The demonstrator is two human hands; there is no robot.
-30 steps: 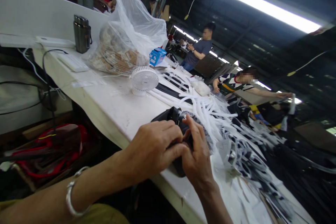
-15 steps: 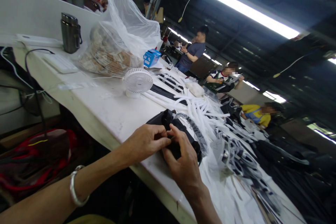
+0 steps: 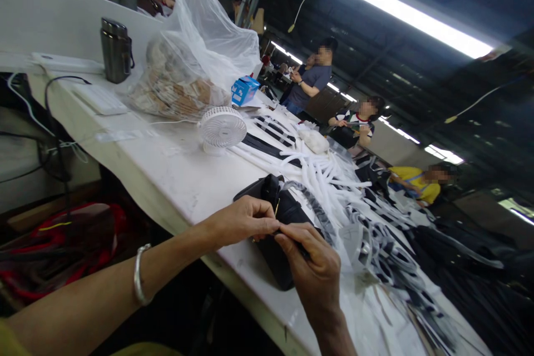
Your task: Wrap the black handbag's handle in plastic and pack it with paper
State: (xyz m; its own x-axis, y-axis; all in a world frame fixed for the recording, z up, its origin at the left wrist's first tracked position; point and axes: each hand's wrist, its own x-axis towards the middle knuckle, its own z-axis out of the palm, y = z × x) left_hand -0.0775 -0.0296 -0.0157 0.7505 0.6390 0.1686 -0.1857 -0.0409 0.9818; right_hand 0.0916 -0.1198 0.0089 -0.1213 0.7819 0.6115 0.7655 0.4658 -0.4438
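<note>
A black shoe upper piece (image 3: pixel 278 245) lies near the front edge of the white table (image 3: pixel 196 178). My left hand (image 3: pixel 240 221) pinches its top edge with fingers pressed together; a metal bangle sits on that wrist. My right hand (image 3: pixel 314 267) meets it from the right, thumb and fingers closed on the same black piece. The part between the fingertips is too small to make out.
A small white fan (image 3: pixel 222 129) stands behind the hands, with white and black straps (image 3: pixel 321 172) spread to its right. Farther back are a plastic bag of pieces (image 3: pixel 183 80), a steel flask (image 3: pixel 115 50) and a blue box (image 3: pixel 244 90). Three people work along the table's far side.
Both hands have drawn closer to me with the black piece and now pinch its edge together. The camera has shifted slightly. The seated person beyond has pulled an arm in.
</note>
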